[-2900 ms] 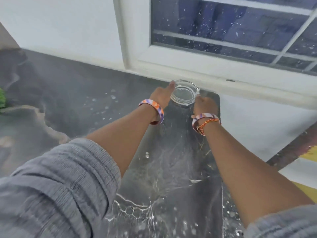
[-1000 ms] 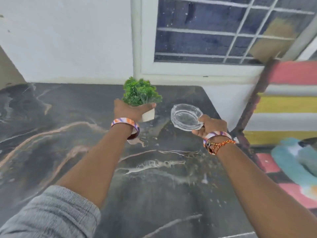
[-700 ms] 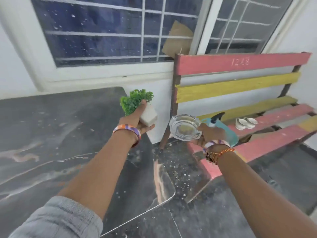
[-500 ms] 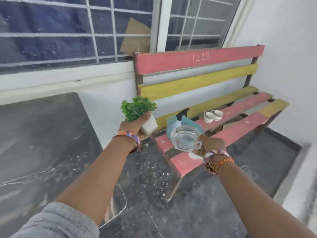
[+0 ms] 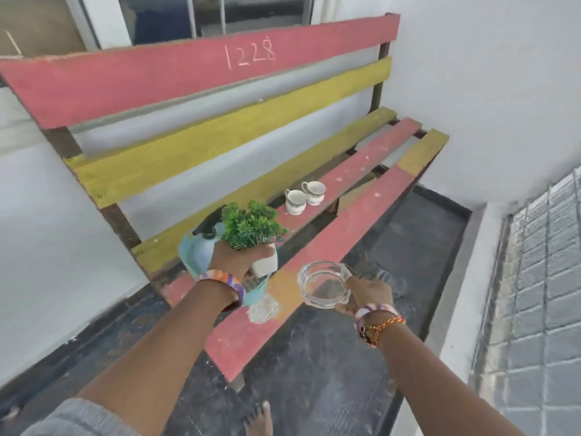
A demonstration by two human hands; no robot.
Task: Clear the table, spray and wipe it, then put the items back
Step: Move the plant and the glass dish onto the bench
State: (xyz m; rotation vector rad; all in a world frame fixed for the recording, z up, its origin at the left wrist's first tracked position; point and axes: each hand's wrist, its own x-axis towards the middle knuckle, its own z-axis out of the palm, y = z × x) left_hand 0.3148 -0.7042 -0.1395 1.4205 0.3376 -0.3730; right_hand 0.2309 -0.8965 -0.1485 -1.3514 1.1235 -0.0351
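My left hand [image 5: 234,262] grips a small green plant in a white pot [image 5: 251,234], held just above the seat of a red and yellow slatted bench [image 5: 355,212]. A clear glass ashtray [image 5: 323,287] is pinched at its rim by my right hand [image 5: 367,294], over the bench's front slat. Behind the plant stands a spray bottle with a black trigger [image 5: 206,239], resting on a light blue cloth [image 5: 193,259]. Two white cups [image 5: 303,196] sit side by side further along the seat. The table is out of view.
The bench stands against a white wall under a window [image 5: 188,17]. Dark floor [image 5: 330,357] lies in front of it, with my bare foot [image 5: 257,420] at the bottom edge. A barred opening [image 5: 540,294] is at the right.
I have turned right, away from the marble table, and come close to the bench. Both hands carried the plant and the ashtray along and now hold them low over the seat.
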